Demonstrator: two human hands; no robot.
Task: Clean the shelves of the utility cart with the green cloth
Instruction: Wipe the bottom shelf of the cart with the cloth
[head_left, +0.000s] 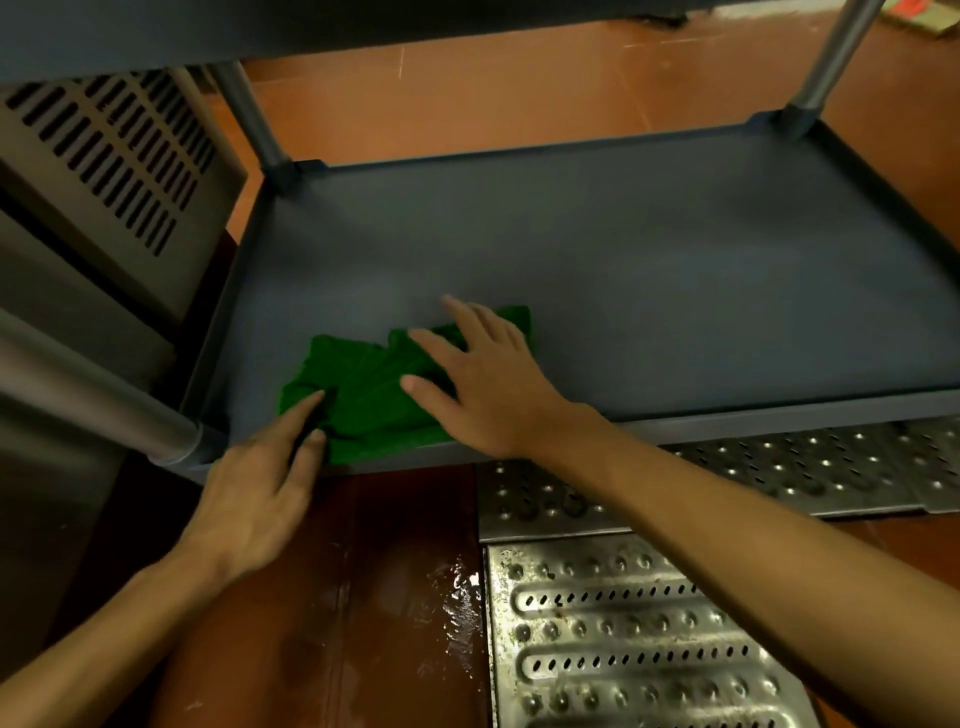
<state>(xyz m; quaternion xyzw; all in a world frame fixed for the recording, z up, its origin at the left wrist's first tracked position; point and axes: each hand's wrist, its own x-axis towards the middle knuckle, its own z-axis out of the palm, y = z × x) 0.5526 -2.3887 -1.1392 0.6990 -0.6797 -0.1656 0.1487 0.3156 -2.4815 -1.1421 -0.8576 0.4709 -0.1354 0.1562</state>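
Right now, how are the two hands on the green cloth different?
The right hand lies flat on top of the green cloth with fingers spread wide, while the left hand touches only the cloth's near-left edge with its fingertips. The right hand reaches further onto the shelf; the left hand stays mostly over the shelf's front rim and the floor. Both are bare, palm down, and touching the cloth.

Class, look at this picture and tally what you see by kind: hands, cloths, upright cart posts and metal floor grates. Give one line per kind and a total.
Hands: 2, left hand and right hand
Green cloth: 1
Cart posts: 3
Metal floor grates: 2
Total: 8
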